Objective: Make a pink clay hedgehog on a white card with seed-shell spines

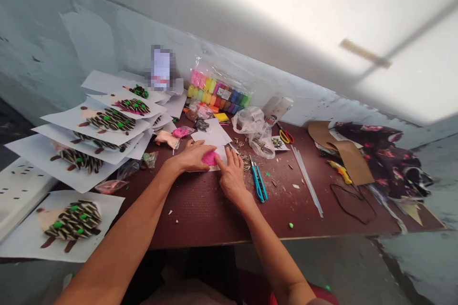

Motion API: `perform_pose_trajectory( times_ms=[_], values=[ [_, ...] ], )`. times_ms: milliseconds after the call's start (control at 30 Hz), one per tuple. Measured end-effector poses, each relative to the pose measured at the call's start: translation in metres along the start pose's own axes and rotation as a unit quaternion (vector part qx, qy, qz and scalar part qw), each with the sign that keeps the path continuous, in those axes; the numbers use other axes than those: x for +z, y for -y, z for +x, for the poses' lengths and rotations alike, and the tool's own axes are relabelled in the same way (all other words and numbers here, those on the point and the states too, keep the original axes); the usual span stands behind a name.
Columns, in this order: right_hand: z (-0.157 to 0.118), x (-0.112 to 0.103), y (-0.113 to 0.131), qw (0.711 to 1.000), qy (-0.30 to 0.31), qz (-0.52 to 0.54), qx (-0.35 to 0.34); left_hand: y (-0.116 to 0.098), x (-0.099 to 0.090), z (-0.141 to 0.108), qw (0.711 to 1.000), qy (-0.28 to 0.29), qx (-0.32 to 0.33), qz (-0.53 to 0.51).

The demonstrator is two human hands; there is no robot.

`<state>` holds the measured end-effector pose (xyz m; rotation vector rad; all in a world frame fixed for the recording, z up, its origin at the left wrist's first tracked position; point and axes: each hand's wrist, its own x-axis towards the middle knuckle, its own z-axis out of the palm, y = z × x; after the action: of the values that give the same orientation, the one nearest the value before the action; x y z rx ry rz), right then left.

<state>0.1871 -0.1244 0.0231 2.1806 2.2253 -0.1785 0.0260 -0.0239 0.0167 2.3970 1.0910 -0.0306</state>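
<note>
A flat patch of bright pink modelling clay (209,157) lies on a small white paper card (213,168) on the brown table. My left hand (191,156) rests at the left of the clay, its fingers stretched along the patch's edge and the card. From the right, my right hand (233,174) touches the clay with its index finger; the other fingers are extended over the card. Neither hand grips anything. Striped sunflower seeds (246,162) lie loose beyond the right hand, and blue-handled pliers (258,181) lie beside it.
Paper sheets with seed-covered hedgehogs (109,120) are stacked at the left. Behind are a bag of coloured clay (222,90), a plastic bag (255,128) and scissors (286,136). Rightward lie clear glue sticks (307,181), a yellow glue gun (340,171) and floral cloth (386,157).
</note>
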Motion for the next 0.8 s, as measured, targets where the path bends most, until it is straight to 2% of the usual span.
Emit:
perform_pose_trajectory(
  times_ms=[167, 633, 800],
  values=[
    [0.010, -0.004, -0.008, 0.999, 0.007, 0.016, 0.038, 0.000, -0.001, 0.000, 1.000, 0.003, -0.006, -0.003],
    [0.012, -0.003, -0.005, 1.000, 0.005, -0.014, 0.008, 0.001, 0.001, 0.002, 1.000, 0.000, -0.005, 0.001],
    [0.003, -0.003, -0.005, 1.000, -0.006, -0.006, 0.018, 0.001, 0.000, 0.001, 1.000, 0.002, -0.003, -0.003]
  ],
)
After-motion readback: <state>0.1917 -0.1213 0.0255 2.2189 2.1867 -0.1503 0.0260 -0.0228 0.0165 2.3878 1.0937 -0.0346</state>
